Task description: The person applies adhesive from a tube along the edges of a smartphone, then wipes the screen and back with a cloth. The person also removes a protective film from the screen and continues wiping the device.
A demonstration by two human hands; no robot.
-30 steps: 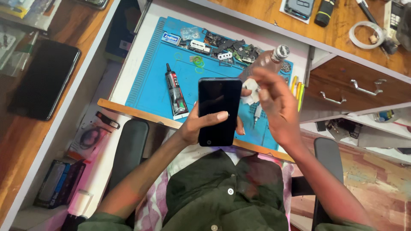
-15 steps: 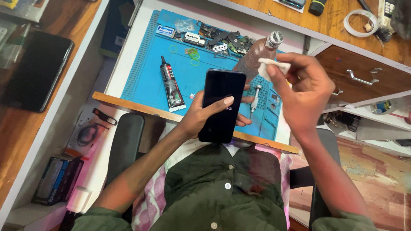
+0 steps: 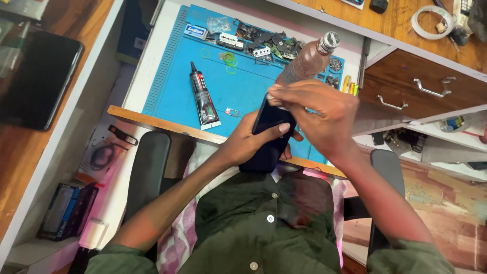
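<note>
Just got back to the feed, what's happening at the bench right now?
A person seated at a bench holds a dark smartphone in the left hand, tilted up over the edge of a blue work mat. The right hand presses a small white wipe against the phone's top end. A plastic bottle shows just behind that hand; whether the hand also holds it cannot be told. A black glue tube and small loose parts lie on the mat.

White workbench (image 3: pixel 152 56) under blue mat (image 3: pixel 238 91), wooden drawers (image 3: pixel 421 81) with metal handles, black chair armrests (image 3: pixel 147 172)
</note>
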